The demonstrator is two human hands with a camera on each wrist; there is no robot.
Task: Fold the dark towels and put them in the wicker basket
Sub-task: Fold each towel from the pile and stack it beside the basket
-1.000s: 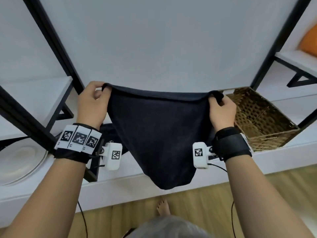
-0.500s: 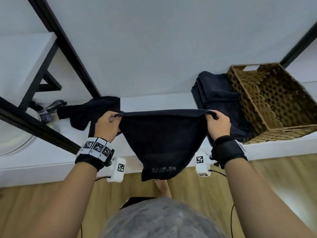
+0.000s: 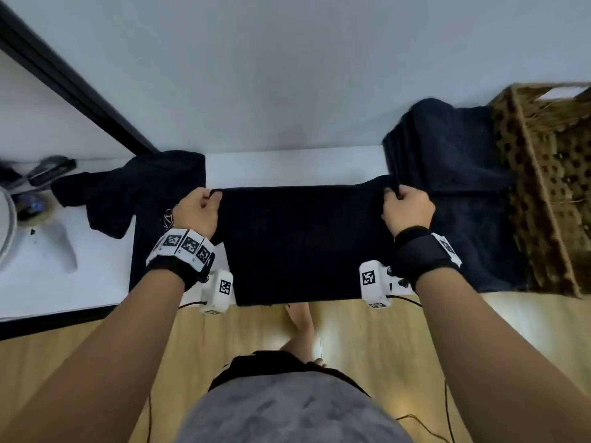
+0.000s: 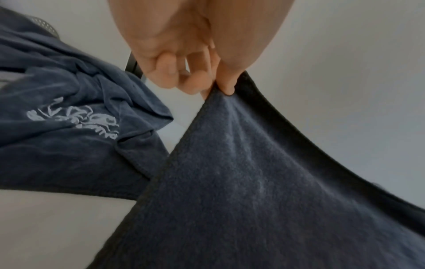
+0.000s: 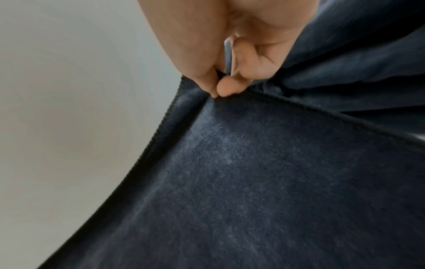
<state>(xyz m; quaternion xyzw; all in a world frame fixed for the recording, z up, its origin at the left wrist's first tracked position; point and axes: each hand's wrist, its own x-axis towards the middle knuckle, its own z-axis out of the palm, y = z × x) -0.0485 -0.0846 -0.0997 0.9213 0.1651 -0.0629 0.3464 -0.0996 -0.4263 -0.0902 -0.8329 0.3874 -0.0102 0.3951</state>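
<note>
The dark towel [image 3: 303, 244] is stretched flat between both hands, its far edge taut and level, its near edge hanging past the front of the white shelf [image 3: 96, 282] toward the wooden floor [image 3: 367, 340].

Left hand [image 3: 198, 212]: the thumb and fingertips [image 4: 226, 87] pinch the towel's far left corner. The hemmed edge runs out from directly under the thumb tip; the remaining fingers are curled into the palm, clear of the fabric.

Right hand [image 3: 407, 207]: the thumb and forefinger pinch the far right corner — the cloth gathers into small creases at the contact point, as seen in the right wrist view. The other fingers are curled behind the pinch.

Surroundings on the shelf:
- A crumpled towel [image 3: 137, 193] lies just left of the left hand, with pale embroidery [image 4: 73, 120] visible on it.
- A stack of folded towels [image 3: 454, 161] sits just beyond the right hand, against the wicker basket [image 3: 550, 187].
- The basket stands at the right end — whether it holds any towel cannot be told.
</note>
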